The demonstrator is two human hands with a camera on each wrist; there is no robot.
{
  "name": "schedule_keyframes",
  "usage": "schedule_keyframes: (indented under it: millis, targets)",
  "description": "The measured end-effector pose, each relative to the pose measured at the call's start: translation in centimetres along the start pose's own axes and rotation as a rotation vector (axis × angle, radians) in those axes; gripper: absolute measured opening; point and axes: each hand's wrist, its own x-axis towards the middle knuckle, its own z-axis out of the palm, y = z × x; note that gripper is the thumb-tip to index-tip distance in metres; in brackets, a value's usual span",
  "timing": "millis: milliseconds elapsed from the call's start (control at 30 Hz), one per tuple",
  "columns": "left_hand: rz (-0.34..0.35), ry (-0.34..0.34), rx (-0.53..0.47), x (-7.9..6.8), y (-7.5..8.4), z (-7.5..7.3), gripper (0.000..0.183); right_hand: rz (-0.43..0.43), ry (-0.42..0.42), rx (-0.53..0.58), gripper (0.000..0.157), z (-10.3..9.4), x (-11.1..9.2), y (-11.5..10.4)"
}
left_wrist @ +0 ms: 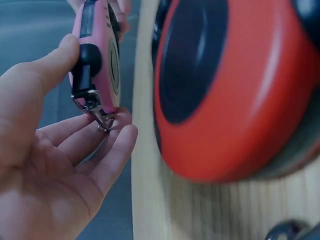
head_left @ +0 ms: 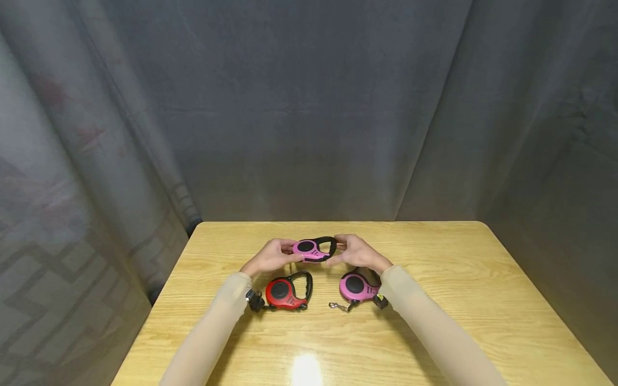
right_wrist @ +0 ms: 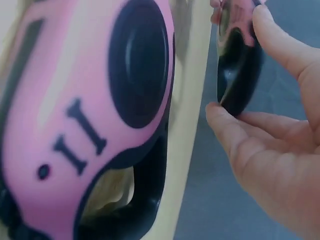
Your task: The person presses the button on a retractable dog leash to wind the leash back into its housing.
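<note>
Both hands hold a pink retractable dog leash (head_left: 306,247) at the far part of the table. My left hand (head_left: 274,255) pinches its rounded casing, the thumb on top and fingers below. In the left wrist view, a metal clip (left_wrist: 91,102) hangs from the casing's end near those fingers. My right hand (head_left: 358,253) pinches the end of the black loop handle (right_wrist: 244,82) between thumb and fingers. Nearer than the held leash, a red retractable leash (head_left: 288,303) lies beside my left wrist. A second pink leash (head_left: 343,285) lies by my right wrist, partly covered by it.
The wooden table (head_left: 449,284) carries the leashes. A small metal clip (head_left: 338,306) lies in front of the second pink leash, and a black pouch-like piece (head_left: 256,301) sits left of the red one. Grey curtains (head_left: 309,134) stand behind and at both sides.
</note>
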Motion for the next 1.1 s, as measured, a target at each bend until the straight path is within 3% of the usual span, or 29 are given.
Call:
schedule_keyframes:
  millis: [233,700,900,1100]
  targets:
    - [-0.015,0.006,0.048,1.3,-0.4,0.2,0.054,0.024,0.019,-0.023,0.094,0.6,1.9,0.5]
    - [0.021,0.085,0.387,1.8,0.0,1.4,0.044,0.031,0.037,-0.383,0.098,1.6,2.8,1.0]
    - [-0.012,0.072,0.451,1.9,0.1,1.4,0.048,0.058,0.022,-0.393,0.098,1.5,2.7,0.6]
    - [-0.037,0.046,0.449,1.6,0.3,1.3,0.056,0.055,-0.014,-0.393,0.095,1.1,2.5,0.5]
